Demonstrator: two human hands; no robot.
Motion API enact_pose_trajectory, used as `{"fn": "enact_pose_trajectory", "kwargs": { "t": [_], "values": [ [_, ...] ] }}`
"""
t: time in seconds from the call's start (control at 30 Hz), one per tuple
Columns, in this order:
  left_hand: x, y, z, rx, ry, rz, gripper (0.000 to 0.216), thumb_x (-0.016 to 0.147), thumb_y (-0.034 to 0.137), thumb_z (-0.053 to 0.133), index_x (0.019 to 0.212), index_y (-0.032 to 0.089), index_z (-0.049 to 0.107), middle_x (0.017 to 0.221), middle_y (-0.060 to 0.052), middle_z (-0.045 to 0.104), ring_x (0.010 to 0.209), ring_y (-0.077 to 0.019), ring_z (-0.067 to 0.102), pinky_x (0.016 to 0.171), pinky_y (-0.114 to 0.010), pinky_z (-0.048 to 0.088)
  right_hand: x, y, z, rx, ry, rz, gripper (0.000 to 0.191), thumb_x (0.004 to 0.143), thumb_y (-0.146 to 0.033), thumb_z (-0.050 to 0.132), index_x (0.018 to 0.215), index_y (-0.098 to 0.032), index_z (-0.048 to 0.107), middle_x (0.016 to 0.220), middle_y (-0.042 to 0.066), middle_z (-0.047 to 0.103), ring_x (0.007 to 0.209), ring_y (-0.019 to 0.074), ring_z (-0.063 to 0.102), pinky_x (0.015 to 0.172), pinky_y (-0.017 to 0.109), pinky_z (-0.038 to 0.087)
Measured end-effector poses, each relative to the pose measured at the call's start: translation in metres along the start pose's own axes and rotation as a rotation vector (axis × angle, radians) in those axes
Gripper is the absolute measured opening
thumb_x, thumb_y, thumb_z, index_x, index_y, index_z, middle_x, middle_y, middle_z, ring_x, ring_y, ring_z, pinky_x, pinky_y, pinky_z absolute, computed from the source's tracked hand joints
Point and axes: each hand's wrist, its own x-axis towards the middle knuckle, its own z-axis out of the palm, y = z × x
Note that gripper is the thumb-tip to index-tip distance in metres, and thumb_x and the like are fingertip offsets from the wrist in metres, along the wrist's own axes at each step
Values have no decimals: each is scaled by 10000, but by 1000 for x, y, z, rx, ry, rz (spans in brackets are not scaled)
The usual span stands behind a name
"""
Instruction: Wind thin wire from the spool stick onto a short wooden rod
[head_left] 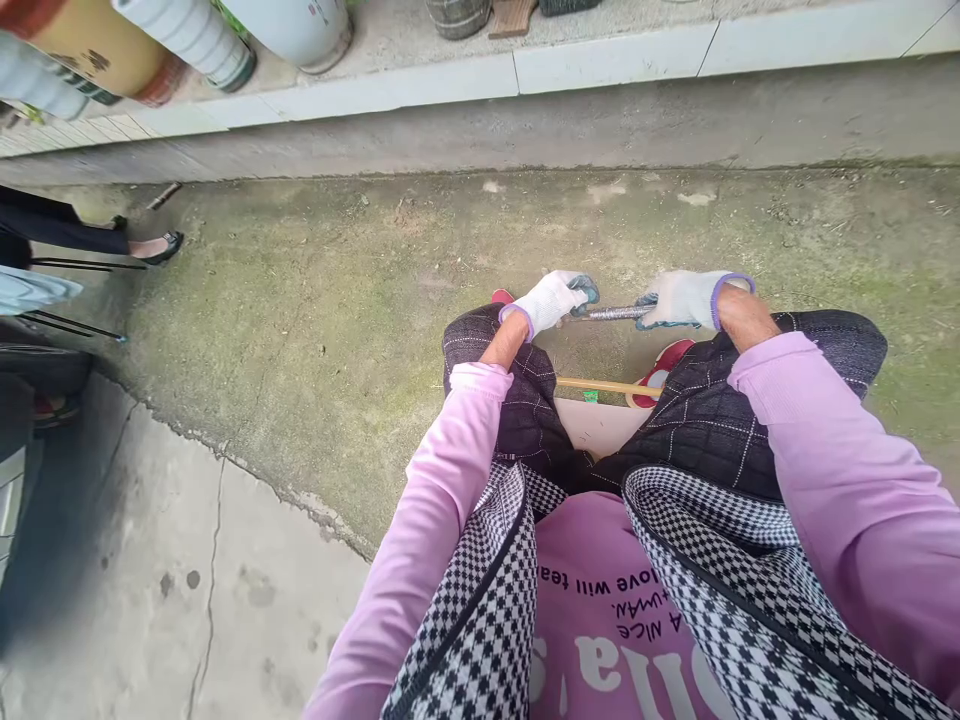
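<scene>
A thin silvery rod with a ribbed or coiled surface (616, 313) spans the gap between my two hands, roughly level, above the ground in front of my knees. My left hand (553, 300), in a white knit glove with blue-grey coated fingers, is closed at the rod's left end. On the other end my right hand (681, 299), gloved the same way with a purple cuff, has its fingers wrapped round the rod. The gloves hide both ends of it.
Between my legs show a pale seat (592, 425) and a yellow bar (600, 385). A red shoe (664, 365) is under my right hand. Pots (296, 30) stand on a tiled ledge (450, 85) ahead. Another person's foot (159, 248) and a short stick (163, 196) are at the left.
</scene>
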Motion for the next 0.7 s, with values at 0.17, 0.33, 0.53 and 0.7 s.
{"fn": "enact_pose_trajectory", "kwargs": {
  "t": [0.17, 0.33, 0.53, 0.7],
  "values": [
    [-3, 2, 6, -62, -1, -46, 267, 1030, -62, 746, 872, 145, 803, 632, 44, 697, 589, -96, 616, 677, -196, 493, 2, -1, -16, 7, 160, 97, 156, 1057, -412, 891, 1065, -262, 929, 883, 99, 810, 935, 347, 792, 795, 405, 544],
    [-11, 11, 6, -167, -28, -50, 305, 1101, -72, 661, 932, 120, 827, 632, 26, 716, 572, -102, 650, 701, -204, 564, -13, -1, -22, 409, 244, 80, 209, 1070, -436, 956, 1036, -261, 846, 765, 61, 689, 743, 261, 658, 689, 382, 487],
    [-19, 20, 3, -192, -40, -80, 282, 1165, -31, 679, 977, 124, 820, 635, 22, 721, 554, -96, 637, 656, -190, 537, -26, -5, -19, 912, 341, 22, 366, 990, -477, 1088, 1051, -236, 818, 716, -16, 599, 606, 155, 500, 529, 299, 433],
    [-14, 16, 1, -174, -55, -35, 317, 1159, -13, 693, 903, 147, 788, 611, 33, 677, 531, -87, 584, 604, -190, 461, -41, -3, -25, 952, 101, -131, 504, 891, -561, 1139, 1183, -202, 939, 698, -25, 621, 574, 141, 514, 487, 279, 442]
  ]
}}
